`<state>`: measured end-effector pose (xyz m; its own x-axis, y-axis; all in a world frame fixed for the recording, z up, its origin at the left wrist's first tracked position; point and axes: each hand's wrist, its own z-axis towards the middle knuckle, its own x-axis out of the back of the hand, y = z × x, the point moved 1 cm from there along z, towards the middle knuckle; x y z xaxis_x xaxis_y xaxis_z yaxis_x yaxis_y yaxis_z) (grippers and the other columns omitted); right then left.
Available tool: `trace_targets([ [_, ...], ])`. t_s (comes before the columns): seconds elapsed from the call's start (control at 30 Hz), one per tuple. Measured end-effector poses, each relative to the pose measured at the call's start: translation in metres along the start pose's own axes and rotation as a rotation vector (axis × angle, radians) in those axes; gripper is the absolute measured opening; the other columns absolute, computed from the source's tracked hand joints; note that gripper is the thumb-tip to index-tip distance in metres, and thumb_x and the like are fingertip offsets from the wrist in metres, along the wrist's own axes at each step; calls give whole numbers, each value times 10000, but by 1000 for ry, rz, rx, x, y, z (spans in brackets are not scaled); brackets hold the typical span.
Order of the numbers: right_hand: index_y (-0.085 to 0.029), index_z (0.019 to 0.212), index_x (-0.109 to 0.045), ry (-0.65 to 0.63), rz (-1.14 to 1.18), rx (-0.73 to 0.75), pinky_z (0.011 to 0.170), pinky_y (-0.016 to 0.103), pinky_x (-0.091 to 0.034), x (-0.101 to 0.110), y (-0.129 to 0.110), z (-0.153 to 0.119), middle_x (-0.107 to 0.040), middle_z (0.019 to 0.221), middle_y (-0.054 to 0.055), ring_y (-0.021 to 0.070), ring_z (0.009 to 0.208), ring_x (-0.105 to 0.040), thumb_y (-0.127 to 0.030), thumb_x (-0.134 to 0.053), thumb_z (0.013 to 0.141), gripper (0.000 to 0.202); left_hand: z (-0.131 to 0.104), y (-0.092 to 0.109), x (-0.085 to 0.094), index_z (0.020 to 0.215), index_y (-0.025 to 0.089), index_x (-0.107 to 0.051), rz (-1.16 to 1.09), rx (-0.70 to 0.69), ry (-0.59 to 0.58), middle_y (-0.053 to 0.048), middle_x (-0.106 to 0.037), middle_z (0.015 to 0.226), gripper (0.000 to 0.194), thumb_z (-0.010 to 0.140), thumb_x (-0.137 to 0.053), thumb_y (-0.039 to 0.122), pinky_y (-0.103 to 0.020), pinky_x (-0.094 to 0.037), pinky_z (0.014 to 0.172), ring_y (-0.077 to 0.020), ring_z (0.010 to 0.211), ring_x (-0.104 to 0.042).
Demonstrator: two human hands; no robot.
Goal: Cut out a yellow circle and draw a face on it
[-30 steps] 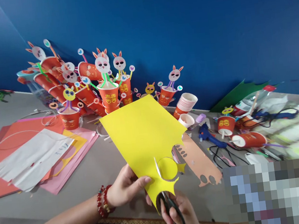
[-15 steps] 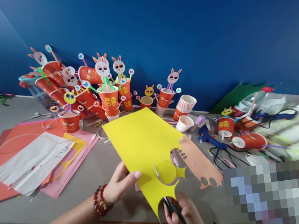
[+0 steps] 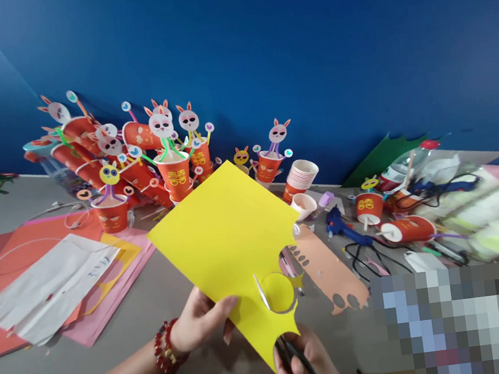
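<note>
My left hand (image 3: 206, 318), a red bead bracelet at its wrist, pinches the lower left edge of a yellow paper sheet (image 3: 221, 221). Black-handled scissors (image 3: 292, 354) are gripped in my right hand (image 3: 313, 355), below the sheet's cut lower right edge. One scissor blade shows above the paper, beside a nearly freed yellow circle (image 3: 279, 291) that a narrow strip at its upper side seems to join to the sheet. Round bites run along that edge. Part of the scissors lies hidden under the paper.
Red paper cups (image 3: 174, 178) with rabbit faces stand along the blue wall. Coloured sheets and white paper (image 3: 52, 284) lie left. Orange paper scrap (image 3: 332, 268), a blue glue gun (image 3: 348, 226), stacked cups (image 3: 300, 177) and a plastic bottle (image 3: 410, 164) are right.
The yellow sheet has turned counter-clockwise in my left hand. The cut has run further round the circle, and the pointed scrap at its right has shrunk from view. My head view has shifted slightly.
</note>
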<state>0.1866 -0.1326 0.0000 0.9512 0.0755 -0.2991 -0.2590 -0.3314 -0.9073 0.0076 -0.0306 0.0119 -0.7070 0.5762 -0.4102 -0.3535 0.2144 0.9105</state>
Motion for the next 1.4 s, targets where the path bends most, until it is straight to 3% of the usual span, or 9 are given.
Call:
trace_targets([
  [0.23, -183, 449, -478, 11, 31, 9, 406, 227, -205, -1, -1, 4, -402, 349, -50, 43, 345, -281, -705, -811, 541, 626, -1, 2, -3, 926, 113, -650, -3, -17, -4, -49, -680, 660, 308, 920, -690, 419, -148, -448, 373, -72, 381, -542],
  [0.43, -186, 425, -467, 3, 90, 14, 363, 214, -193, 4, 13, 10, -417, 326, -46, 39, 312, -299, -761, -830, 430, 679, 0, 3, -4, 939, 113, -665, 1, -31, -21, -44, -676, 646, 285, 929, -679, 397, -145, -452, 371, -76, 379, -549],
  [0.7, -190, 461, -449, 45, 63, -8, 370, 206, -181, -2, 1, 5, -407, 366, -46, 42, 353, -320, -759, -835, 452, 687, 1, 6, -7, 979, 130, -667, -14, -85, -39, -55, -703, 718, 219, 943, -665, 346, -144, -475, 388, -76, 400, -572],
  [0.87, -189, 495, -461, 79, 62, 4, 349, 195, -172, -2, 4, 4, -425, 394, -54, 31, 336, -313, -840, -807, 352, 751, 0, 3, -7, 990, 121, -676, -16, -81, -35, -68, -717, 726, 244, 945, -662, 360, -147, -492, 399, -80, 396, -586],
  [1.13, -199, 564, -451, 46, 44, 20, 350, 174, -203, 4, 13, 5, -418, 367, -72, 16, 304, -281, -822, -778, 484, 708, -3, 4, -10, 928, 88, -694, 39, -71, -26, -92, -712, 684, 318, 948, -652, 402, -155, -493, 406, -100, 396, -608],
  [1.4, -158, 537, -556, 57, 113, -22, 340, 199, -197, 0, 8, 4, -462, 391, -53, 32, 302, -315, -742, -848, 426, 663, -3, 1, -8, 928, 77, -708, 24, -50, -43, -107, -721, 705, 332, 952, -649, 404, -140, -494, 409, -87, 394, -603],
])
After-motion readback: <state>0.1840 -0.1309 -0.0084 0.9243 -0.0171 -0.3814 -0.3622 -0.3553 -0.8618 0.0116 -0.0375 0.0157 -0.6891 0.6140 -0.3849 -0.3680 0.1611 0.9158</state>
